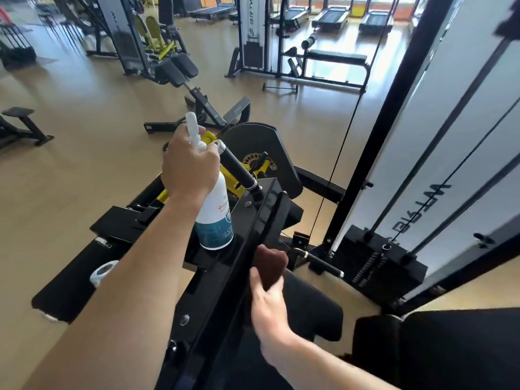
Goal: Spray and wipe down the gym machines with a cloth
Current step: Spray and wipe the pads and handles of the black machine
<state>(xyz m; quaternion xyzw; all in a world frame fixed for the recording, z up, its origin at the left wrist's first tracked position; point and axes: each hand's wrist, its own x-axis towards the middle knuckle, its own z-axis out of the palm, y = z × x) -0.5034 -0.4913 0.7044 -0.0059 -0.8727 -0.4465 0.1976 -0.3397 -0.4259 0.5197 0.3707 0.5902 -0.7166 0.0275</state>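
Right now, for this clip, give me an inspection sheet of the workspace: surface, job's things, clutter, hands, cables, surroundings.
Surface: glossy black machine frame running diagonally, padded black seat to its right.
Job's things: white spray bottle with teal label held upright over the frame; dark brown cloth against the frame's edge.
Clutter: a white roll-like item on the left black pad; what it is cannot be told.
Hands: left hand has its grip round the bottle's neck; right hand holds the cloth.
Cables: thin black machine cable running up beside the weight stack.
Surroundings: tan floor, other machines, treadmills by bright windows.
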